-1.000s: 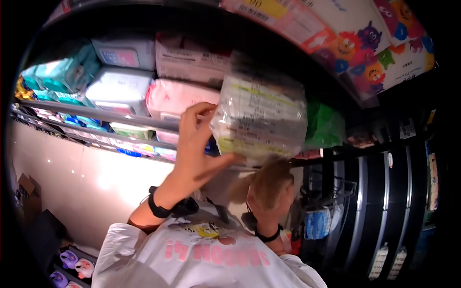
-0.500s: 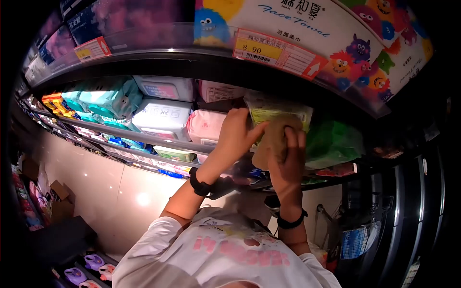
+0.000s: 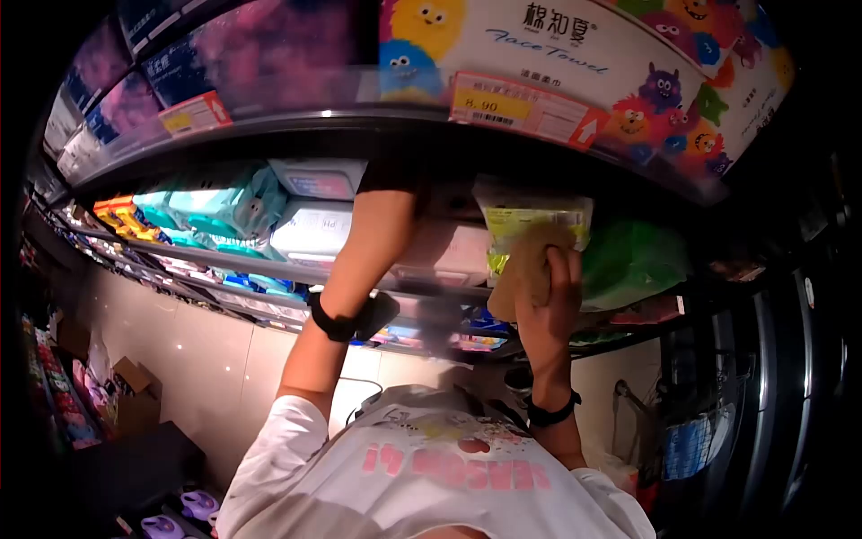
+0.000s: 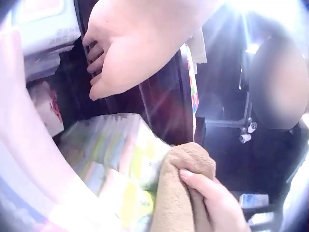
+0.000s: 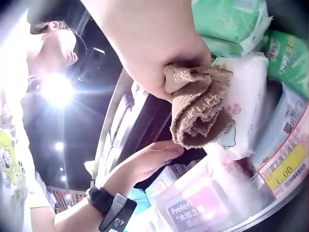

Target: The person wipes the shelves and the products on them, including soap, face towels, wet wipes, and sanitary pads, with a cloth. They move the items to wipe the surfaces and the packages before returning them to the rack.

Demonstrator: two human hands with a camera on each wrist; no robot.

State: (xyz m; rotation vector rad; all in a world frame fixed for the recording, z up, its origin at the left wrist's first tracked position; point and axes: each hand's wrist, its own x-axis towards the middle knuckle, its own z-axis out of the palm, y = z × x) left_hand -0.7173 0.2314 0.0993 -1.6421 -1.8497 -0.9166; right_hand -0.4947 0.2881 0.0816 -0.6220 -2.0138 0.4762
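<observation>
Gripping a bunched brown cloth (image 3: 521, 280), the right hand (image 3: 552, 301) has its fingers curled round it, cloth up against the front of the clear-wrapped yellow-green pack (image 3: 512, 218). Pack sits on the lower shelf, between the pink pack (image 3: 458, 251) and the green pack (image 3: 636, 262). Left hand (image 4: 140, 41) reaches into the shelf bay above the pink pack, fingers slightly bent, nothing seen in its grasp; deep shadow hides most of it in the head view. Main risk: cloth bulk snagging the loose plastic wrap and dragging the pack forward, since the two overlap right at the front. Pushing too hard there could also tip or skew the pack, or shove it into the green one, which looks soft and would give. Left wrist wears a dark strap (image 3: 332, 319) with a device on it; that bulk could catch the lower shelf rail (image 3: 310, 271) or nudge the pink pack if the arm swings sideways. Lifting either hand sharply could knock the upper shelf edge (image 3: 328, 115) or the price tag (image 3: 503, 106), as both hang low over the bay. Room to move: a dark gap (image 4: 72, 89) beside the yellow-green pack, toward the back; sideways it's tight, packs close on both sides. Most open way out is toward the body, over the rail. Depth behind the packs can't be told.
</observation>
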